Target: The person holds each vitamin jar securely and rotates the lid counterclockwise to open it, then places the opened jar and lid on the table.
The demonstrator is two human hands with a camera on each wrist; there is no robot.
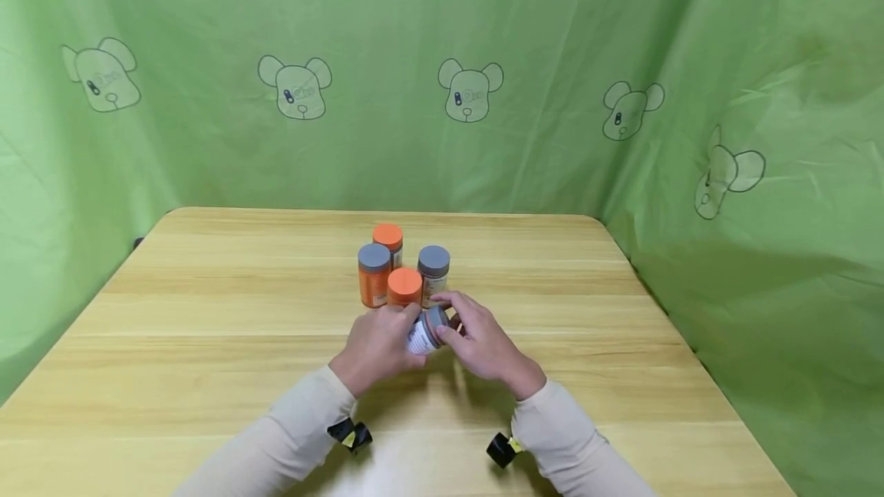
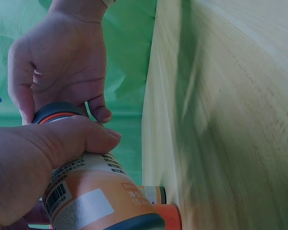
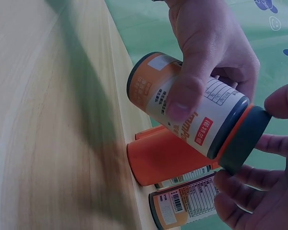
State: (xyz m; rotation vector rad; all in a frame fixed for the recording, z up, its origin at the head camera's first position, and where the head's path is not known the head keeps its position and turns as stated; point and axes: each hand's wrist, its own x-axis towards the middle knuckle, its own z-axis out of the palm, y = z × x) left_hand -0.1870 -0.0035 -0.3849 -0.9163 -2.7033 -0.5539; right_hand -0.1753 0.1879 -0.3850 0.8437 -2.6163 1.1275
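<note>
Holding: left hand (image 1: 378,345), its grip clamped round the body of a tilted jar (image 1: 420,338) with a white and orange label.
Lid: dark grey lid (image 3: 245,139) on that jar, orange band beneath, pinched by the right hand (image 1: 485,342), thumb against fingers.
Jar's place: over the worktop (image 1: 552,290), between left and right edges, on the near-edge side of the standing jars.
Standing jars: four, upright; orange-lidded jar (image 1: 388,235) nearest the far edge, grey-lidded orange jar (image 1: 374,282) leftmost, grey-lidded pale jar (image 1: 433,261) rightmost, second orange-lidded jar (image 1: 404,282) beside the left hand.
</note>
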